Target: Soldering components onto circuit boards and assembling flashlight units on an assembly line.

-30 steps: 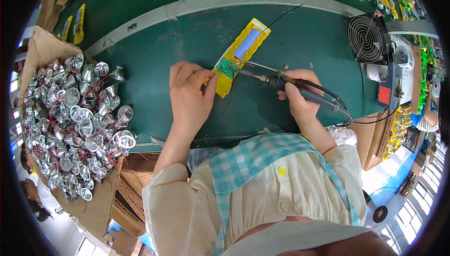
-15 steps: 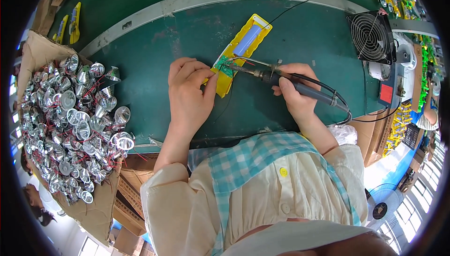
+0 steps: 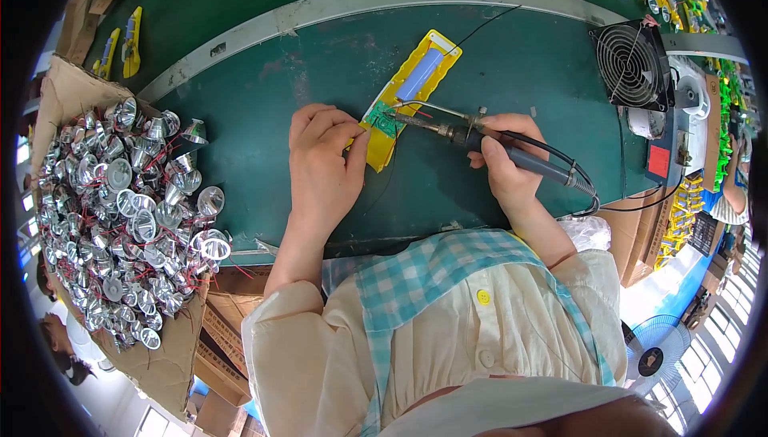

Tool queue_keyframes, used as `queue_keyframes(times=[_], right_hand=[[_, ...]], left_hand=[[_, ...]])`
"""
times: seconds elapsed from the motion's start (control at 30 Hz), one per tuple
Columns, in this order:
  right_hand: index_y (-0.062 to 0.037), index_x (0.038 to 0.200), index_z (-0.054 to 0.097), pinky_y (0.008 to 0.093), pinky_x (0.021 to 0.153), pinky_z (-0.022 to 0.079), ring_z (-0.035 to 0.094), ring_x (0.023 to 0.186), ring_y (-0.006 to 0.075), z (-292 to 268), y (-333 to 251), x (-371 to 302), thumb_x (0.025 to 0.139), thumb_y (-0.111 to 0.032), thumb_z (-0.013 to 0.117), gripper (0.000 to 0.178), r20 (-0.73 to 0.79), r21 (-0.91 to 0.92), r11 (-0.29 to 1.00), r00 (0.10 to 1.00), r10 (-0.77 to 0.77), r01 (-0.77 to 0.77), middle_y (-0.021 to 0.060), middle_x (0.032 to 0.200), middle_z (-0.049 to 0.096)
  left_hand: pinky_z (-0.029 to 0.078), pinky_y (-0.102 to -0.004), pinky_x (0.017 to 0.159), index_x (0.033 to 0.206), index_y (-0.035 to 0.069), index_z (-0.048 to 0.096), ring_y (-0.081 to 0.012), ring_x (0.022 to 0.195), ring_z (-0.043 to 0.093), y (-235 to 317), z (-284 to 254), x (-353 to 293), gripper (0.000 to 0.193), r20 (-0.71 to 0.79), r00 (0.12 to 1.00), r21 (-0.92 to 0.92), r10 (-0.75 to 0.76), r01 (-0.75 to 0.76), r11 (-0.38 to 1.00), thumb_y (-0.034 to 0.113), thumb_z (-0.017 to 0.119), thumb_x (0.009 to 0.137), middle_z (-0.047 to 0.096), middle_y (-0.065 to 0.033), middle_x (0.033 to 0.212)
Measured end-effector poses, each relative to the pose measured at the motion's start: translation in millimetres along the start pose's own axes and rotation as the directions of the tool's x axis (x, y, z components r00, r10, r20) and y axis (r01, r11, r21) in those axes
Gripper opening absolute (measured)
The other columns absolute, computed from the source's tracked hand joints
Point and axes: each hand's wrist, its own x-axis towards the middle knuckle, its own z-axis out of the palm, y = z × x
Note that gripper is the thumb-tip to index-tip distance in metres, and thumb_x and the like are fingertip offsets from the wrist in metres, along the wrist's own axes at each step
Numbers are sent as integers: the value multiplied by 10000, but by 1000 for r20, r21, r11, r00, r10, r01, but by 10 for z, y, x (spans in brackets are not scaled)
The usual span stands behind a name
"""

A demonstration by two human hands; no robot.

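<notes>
On the green counter (image 3: 264,117) a yellow case (image 3: 379,155) lies slantwise, its blue battery (image 3: 420,75) toward the far end and a green circuit board (image 3: 383,120) nearer; the left hand's (image 3: 324,155) fingers are drawn together at the board's left edge; what they pinch I cannot tell; the right hand's (image 3: 512,161) fingers wrap a soldering iron (image 3: 538,166), its tip at the board.
</notes>
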Motion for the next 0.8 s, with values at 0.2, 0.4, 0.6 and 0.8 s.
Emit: queue_keyframes(times=[0.2, 0.4, 0.6, 0.8], right_hand=[[-6, 864, 496, 194, 498, 462, 529, 548, 93, -1, 2, -3, 681, -16, 556, 193, 25, 15, 1000, 1000, -9, 8, 69, 702, 525], [-4, 864, 494, 194, 495, 461, 531, 550, 95, -59, -30, -32, 683, -10, 548, 189, 15, 42, 999, 1000, -23, 23, 74, 691, 529], [-6, 860, 493, 190, 489, 459, 532, 539, 95, -50, -36, -39, 682, -10, 548, 187, 21, 55, 998, 999, -27, 26, 69, 680, 527], [-8, 853, 496, 186, 487, 456, 529, 530, 91, -76, -19, -58, 679, -12, 551, 182, 7, 60, 998, 1000, -14, 14, 65, 676, 524]], left_hand=[[373, -330, 728, 766, 4, 552, -267, 837, 455, 3, -161, -47, 154, 67, 998, -6, 1, 0, 1000, -26, 541, 615, 520, -93, 824], [338, -358, 805, 903, 51, 538, -301, 965, 387, -70, -401, -268, 330, 224, 974, -84, 25, -7, 996, -17, 564, 582, 450, -98, 1036], [349, -337, 779, 794, 78, 583, -285, 943, 394, -75, -66, -295, 256, 33, 979, 41, 203, -205, 978, 66, 659, 550, 509, -55, 978], [405, -278, 660, 708, 52, 572, -215, 772, 480, -44, -12, -280, 130, 9, 966, -374, -259, 243, 895, 24, 632, 597, 554, -47, 800]])
